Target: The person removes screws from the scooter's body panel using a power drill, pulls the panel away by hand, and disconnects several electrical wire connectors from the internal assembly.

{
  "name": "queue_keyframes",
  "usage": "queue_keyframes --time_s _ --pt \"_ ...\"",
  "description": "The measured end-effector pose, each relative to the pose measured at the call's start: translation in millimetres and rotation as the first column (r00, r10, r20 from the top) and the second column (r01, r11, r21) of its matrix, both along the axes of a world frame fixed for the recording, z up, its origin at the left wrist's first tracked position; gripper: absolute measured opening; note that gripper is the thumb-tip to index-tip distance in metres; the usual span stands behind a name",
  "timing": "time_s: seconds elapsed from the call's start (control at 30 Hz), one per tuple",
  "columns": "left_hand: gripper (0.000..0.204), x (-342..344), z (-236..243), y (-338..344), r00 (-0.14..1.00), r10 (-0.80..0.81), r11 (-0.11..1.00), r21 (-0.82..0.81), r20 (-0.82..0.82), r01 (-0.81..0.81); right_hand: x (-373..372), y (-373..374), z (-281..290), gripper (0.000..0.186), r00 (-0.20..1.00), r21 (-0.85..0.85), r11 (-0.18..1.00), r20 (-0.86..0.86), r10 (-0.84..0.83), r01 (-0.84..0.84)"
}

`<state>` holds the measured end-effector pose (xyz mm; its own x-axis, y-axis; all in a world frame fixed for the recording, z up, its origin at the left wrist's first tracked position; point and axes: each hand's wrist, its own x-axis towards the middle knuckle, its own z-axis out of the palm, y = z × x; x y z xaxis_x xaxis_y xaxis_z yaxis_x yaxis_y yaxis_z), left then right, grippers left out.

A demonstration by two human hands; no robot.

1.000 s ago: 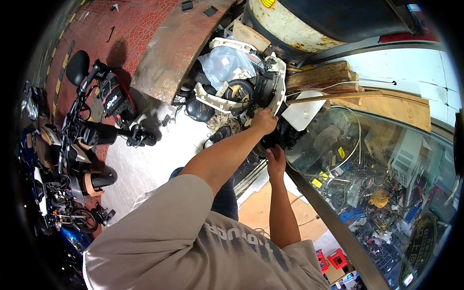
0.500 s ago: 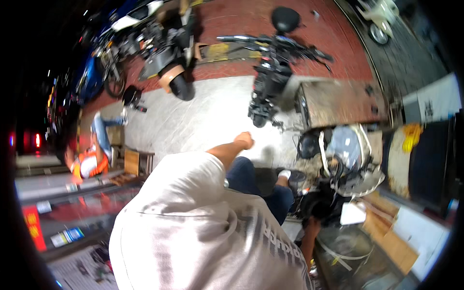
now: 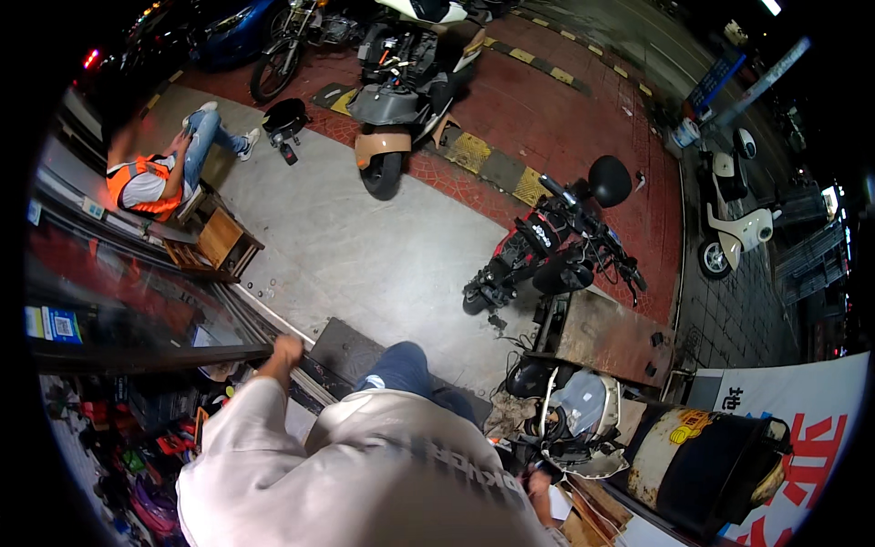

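My left hand point(image 3: 286, 352) is at the end of the dark glass-door frame point(image 3: 182, 358), beside the metal threshold and dark mat; whether its fingers grip the frame I cannot tell. My right hand point(image 3: 538, 488) is low at the right of my body, at dark parts under the pile of white plastic panels point(image 3: 602, 465), bagged items and black parts. Its fingers are too small and hidden to read. My leg point(image 3: 396, 365) is on the mat point(image 3: 337, 337).
A person point(image 3: 141, 187) in an orange vest sits by a wooden stool point(image 3: 219, 242). A stripped scooter point(image 3: 396, 109), black e-bike point(image 3: 510, 264) and cream scooter point(image 3: 734, 232) stand outside. A rusty board point(image 3: 602, 337), drum point(image 3: 656, 456) and signboard point(image 3: 820, 428) are at the right.
The view has swung left to the pavement and seated person. My left hand has left the white plastic panels and moved left to the door frame. My right hand stays by the parts pile.
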<state>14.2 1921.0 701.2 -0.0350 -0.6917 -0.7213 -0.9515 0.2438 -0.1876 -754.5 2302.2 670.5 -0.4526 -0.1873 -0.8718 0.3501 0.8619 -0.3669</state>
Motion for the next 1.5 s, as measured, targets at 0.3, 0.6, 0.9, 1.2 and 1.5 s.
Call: queue_keyframes --time_s 0.3,0.6,0.9,1.2,1.5 --pt "0.016 -3 -88 171 0.677 0.691 0.677 0.557 -0.254 -0.482 14 -334 72 0.034 0.972 -0.110 0.976 -0.164 0.170 -0.189" --pt "0.031 118 -32 -162 -0.589 0.657 -0.216 0.630 -0.471 -0.746 233 -604 35 0.032 0.753 -0.081 0.749 -0.053 0.656 -0.658" --pt "0.015 202 80 -420 -0.504 0.451 -0.076 0.531 -0.736 -0.844 302 -754 24 0.030 0.741 -0.353 0.653 -0.265 0.618 -0.670" --pt "0.021 197 -25 -418 -0.639 0.636 -0.366 0.561 -0.432 -0.743 257 -791 -22 0.045 0.893 0.106 0.886 0.047 0.449 -0.451" --pt "0.028 84 38 -858 0.363 0.237 0.529 -0.194 -0.901 -0.827 353 -1036 48 0.040 0.798 -0.315 0.736 -0.161 0.581 -0.599"
